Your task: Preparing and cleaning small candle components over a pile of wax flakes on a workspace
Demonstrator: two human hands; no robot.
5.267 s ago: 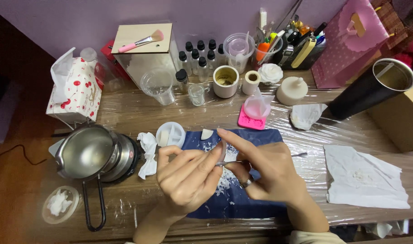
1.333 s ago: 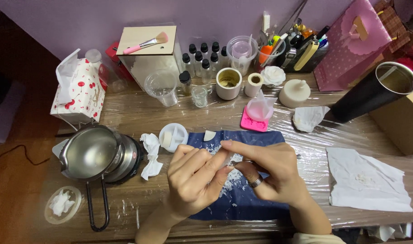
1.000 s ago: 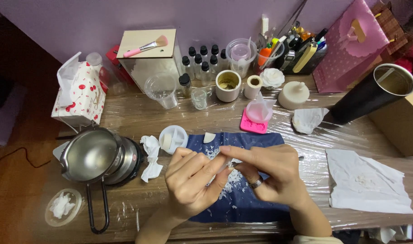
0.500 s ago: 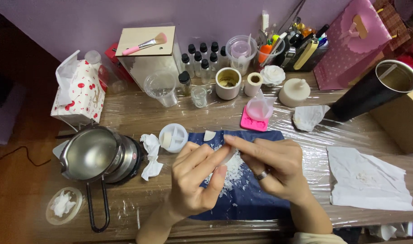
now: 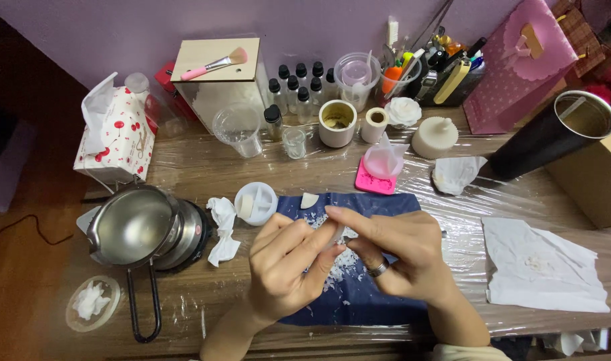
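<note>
My left hand (image 5: 285,267) and my right hand (image 5: 402,257) meet fingertip to fingertip over a dark blue cloth (image 5: 385,204) strewn with white wax flakes (image 5: 337,271). The left fingers pinch a small white piece (image 5: 339,238), mostly hidden between the fingertips. My right hand wears a ring, and its index finger stretches across the left fingertips. It is closed on a thin metal tool (image 5: 442,232), and only the tool's end pokes out past the hand on the right.
A steel pot (image 5: 135,227) on a small burner stands at the left, with crumpled tissue (image 5: 223,230) and a round white mould (image 5: 255,202) beside it. Cups, dropper bottles, a pink silicone cup (image 5: 382,164) and a tall black tumbler (image 5: 552,134) line the back. White paper (image 5: 542,267) lies at the right.
Both hands have stayed over the blue cloth. My right index finger has reached further left across the left fingertips, and the tool's shaft is now almost hidden.
</note>
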